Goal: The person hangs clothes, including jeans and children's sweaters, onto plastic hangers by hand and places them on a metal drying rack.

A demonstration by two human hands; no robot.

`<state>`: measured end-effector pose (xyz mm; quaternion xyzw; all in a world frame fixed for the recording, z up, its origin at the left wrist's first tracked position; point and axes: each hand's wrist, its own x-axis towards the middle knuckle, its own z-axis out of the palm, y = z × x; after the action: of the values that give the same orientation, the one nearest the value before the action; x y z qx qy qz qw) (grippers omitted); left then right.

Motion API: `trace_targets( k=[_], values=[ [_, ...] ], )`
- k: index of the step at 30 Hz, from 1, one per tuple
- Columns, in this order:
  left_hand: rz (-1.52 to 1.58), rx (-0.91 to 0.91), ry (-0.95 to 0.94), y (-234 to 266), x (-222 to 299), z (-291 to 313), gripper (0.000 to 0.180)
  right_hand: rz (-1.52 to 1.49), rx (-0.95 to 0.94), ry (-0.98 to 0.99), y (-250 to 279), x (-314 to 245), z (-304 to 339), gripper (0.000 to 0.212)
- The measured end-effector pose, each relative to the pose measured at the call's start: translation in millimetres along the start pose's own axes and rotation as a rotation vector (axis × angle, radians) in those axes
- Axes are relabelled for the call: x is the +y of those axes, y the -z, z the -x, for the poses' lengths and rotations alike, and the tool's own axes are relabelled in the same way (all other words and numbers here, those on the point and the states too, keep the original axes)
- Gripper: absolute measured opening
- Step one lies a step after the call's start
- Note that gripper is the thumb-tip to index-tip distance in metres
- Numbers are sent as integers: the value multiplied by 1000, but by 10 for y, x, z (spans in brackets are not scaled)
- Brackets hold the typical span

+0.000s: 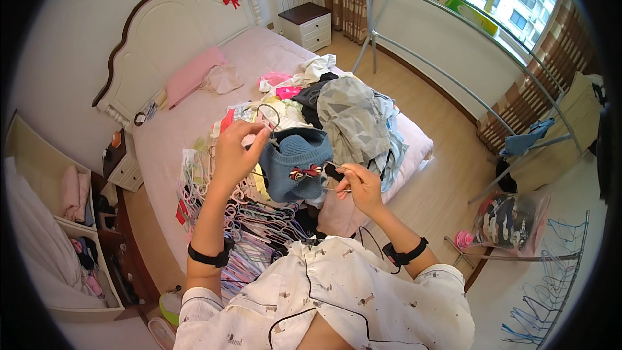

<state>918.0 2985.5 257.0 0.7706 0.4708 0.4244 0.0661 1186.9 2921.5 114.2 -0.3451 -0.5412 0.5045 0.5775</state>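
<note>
A blue knitted garment (295, 165) with a striped bow (305, 172) on its front hangs in front of me on a thin hanger (267, 111). My left hand (238, 149) is closed in a pinch around the hanger near its dark curved hook. To the right of the bow, my right hand (360, 186) is closed on a thin bar that looks like the hanger's end, sticking out past the garment's side. The rest of the hanger is hidden by the knit.
Behind the garment, a heap of clothes (353, 116) covers part of the bed (162, 149). Many-coloured hangers (259, 227) lie piled close to my body. A metal drying rack (427, 48) stands by the window; blue hangers (551, 285) hang from a rail at lower right.
</note>
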Motion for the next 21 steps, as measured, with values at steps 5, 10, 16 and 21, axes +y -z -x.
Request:
trace_targets(
  k=[5, 10, 16, 21],
  values=[
    [110, -191, 9, -140, -55, 80, 23, 21, -51, -42, 21, -119, -38, 27],
    [216, -243, 86, -258, -114, 315, 30, 299, -319, -119, 178, -108, -231, 32],
    [171, -288, -48, -381, 154, 443, 36, 172, -466, -669, 87, -23, -438, 30],
    [259, -223, -66, -444, 260, 551, 41, 103, -382, -479, -176, -139, -540, 36]
  ],
)
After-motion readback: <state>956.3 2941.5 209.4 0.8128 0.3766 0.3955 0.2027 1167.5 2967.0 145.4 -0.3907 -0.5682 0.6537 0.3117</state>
